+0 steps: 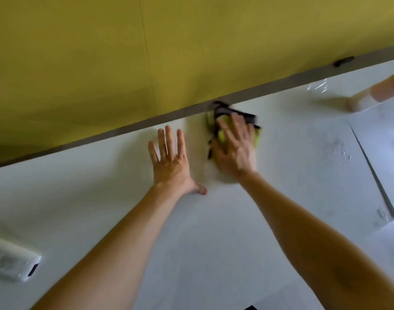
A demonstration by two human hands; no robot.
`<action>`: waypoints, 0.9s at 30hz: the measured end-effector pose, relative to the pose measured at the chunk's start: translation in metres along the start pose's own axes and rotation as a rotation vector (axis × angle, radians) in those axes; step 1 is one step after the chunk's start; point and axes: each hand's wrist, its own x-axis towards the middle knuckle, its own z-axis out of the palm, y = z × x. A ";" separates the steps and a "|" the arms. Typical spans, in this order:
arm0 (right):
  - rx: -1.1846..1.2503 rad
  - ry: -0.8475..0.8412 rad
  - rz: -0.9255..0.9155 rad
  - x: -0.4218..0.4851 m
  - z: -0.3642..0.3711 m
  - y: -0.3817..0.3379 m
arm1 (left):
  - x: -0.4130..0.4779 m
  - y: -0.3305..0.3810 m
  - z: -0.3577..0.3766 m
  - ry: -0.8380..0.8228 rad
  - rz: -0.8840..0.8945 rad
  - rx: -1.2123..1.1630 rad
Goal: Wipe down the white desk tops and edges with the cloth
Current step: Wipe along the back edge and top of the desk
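Note:
The white desk top (102, 198) fills the lower part of the head view. My right hand (234, 148) presses flat on a yellow-green and dark grey cloth (240, 116) near the desk's far edge, by the grey strip under the yellow partition. The hand and cloth are blurred by motion. My left hand (171, 159) rests flat on the desk with fingers spread, just left of the cloth, holding nothing.
A yellow partition (124, 52) rises behind the desk. A blurred bottle (374, 92) lies at the far right. Wet droplets (341, 151) show near the seam to a second white desk (383, 139). A white device (12, 262) sits at the left.

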 end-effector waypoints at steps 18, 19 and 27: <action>0.080 -0.132 -0.205 0.053 -0.008 0.023 | 0.011 0.007 -0.009 -0.264 -0.192 0.024; 0.108 -0.193 -0.362 0.041 -0.002 -0.007 | 0.012 0.009 -0.009 -0.274 -0.209 0.034; 0.155 -0.030 -0.214 0.090 -0.024 0.175 | 0.010 0.010 -0.009 -0.235 -0.217 0.007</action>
